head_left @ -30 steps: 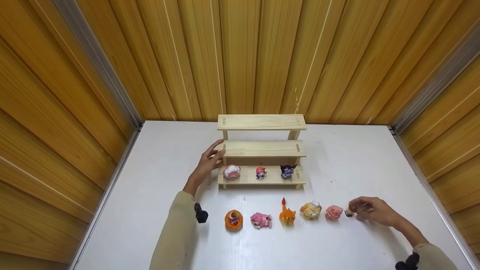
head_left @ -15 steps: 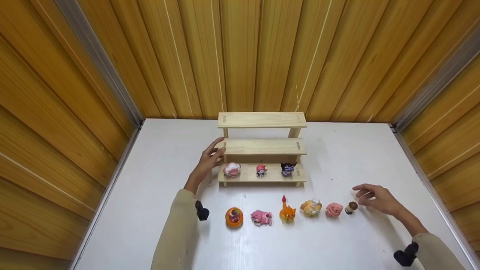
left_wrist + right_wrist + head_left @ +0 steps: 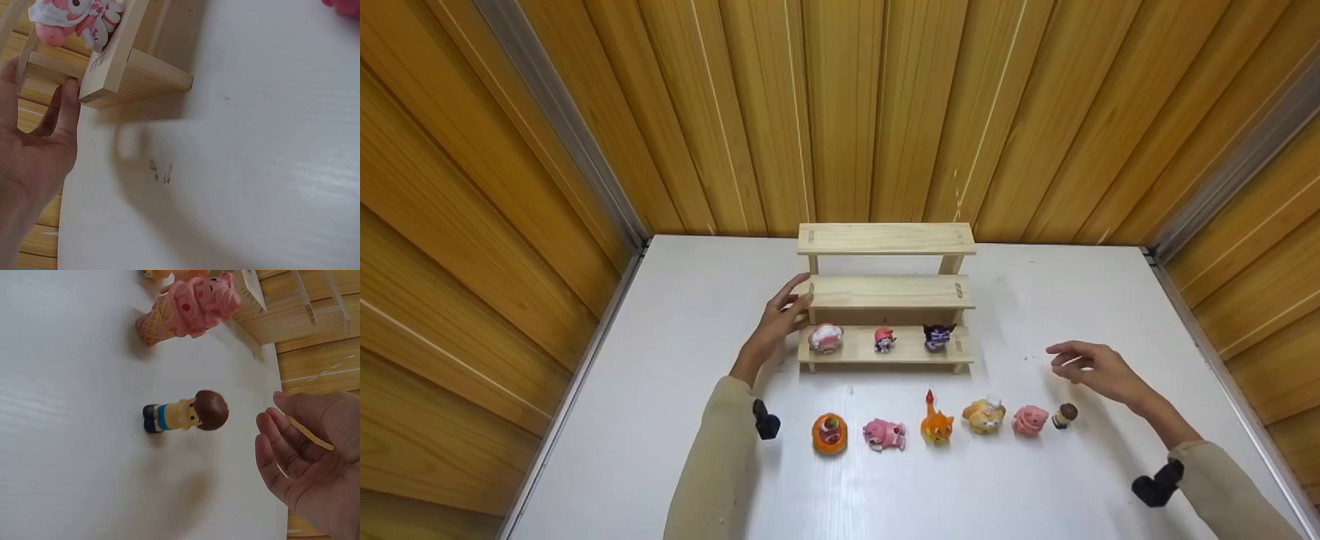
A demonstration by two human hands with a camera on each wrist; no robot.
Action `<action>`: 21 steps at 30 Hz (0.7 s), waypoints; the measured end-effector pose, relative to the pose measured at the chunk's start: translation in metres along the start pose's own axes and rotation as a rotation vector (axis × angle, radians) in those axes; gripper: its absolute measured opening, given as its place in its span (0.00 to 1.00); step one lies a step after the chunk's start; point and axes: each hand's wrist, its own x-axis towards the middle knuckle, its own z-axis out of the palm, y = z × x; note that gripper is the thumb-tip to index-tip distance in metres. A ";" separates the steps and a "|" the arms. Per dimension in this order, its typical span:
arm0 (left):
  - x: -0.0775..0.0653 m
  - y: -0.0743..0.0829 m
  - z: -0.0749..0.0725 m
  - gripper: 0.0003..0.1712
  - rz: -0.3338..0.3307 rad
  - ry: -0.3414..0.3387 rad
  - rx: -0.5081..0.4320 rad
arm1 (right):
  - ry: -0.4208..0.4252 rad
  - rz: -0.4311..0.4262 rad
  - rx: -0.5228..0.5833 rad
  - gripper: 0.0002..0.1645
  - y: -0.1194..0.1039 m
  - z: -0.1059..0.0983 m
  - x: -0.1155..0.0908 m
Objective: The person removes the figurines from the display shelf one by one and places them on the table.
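At the left end of the three-tier wooden display shelf, my left hand grips the middle board between thumb and fingers. The lowest tier carries a pink-and-white figurine, a small pink-hooded figurine and a dark-eared figurine. My right hand hovers above the table with loosely bent fingers and holds nothing. Nearest to it, a brown-haired doll figurine stands upright on the table. Beside that doll is a pink ice-cream-cone pig figurine.
Left of the pig, a row on the white table includes a yellow dog-like figurine, an orange figurine with a red-tipped tail, a pink lying figurine and an orange round figurine. Wood-look panels enclose the table.
My right hand has let go of the doll figurine, risen and moved away towards the back, leaving the doll standing at the row's right end. My left hand stays on the shelf.
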 end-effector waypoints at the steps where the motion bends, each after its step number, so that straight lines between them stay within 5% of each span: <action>1: 0.000 0.000 0.000 0.29 -0.001 0.002 0.001 | -0.012 0.000 0.011 0.23 -0.005 0.001 0.004; 9: -0.002 0.001 0.000 0.29 0.012 -0.005 -0.003 | -0.131 -0.084 0.071 0.24 -0.043 0.021 0.040; 21: 0.000 -0.001 0.000 0.30 0.016 -0.011 -0.017 | -0.193 -0.249 0.123 0.27 -0.074 0.060 0.075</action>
